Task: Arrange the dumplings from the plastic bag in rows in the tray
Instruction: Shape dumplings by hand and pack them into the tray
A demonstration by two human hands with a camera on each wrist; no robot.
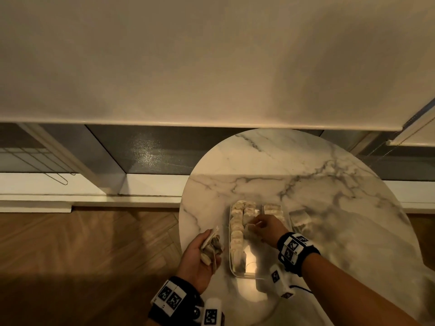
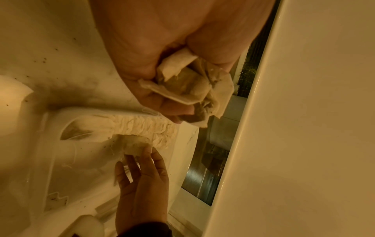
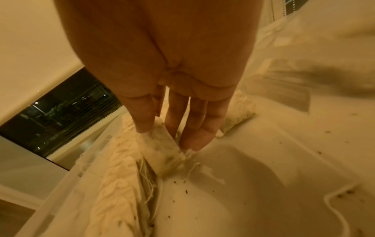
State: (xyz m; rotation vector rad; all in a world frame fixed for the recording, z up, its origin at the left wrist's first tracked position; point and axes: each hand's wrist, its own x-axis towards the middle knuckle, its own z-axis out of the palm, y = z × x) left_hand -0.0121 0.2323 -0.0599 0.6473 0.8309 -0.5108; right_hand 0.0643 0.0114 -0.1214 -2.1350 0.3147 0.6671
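A clear plastic tray (image 1: 244,275) sits on the round marble table (image 1: 306,165). Pale flat dumplings (image 1: 236,229) stand in rows along its left side and far end. My right hand (image 1: 253,228) reaches into the tray and pinches one dumpling (image 3: 164,150) between thumb and fingers, setting it at the end of the second row (image 3: 119,176). My left hand (image 1: 208,249) hovers left of the tray, fingers curled round a bundle of several dumplings (image 2: 188,89). The tray's near half shows bare floor (image 3: 253,184) with dark crumbs.
A crumpled clear plastic bag (image 1: 303,220) with more pale pieces lies just right of the tray. The table edge and wooden floor (image 1: 82,255) are left of my left hand. A window sill and lowered blind (image 1: 188,67) stand behind the table.
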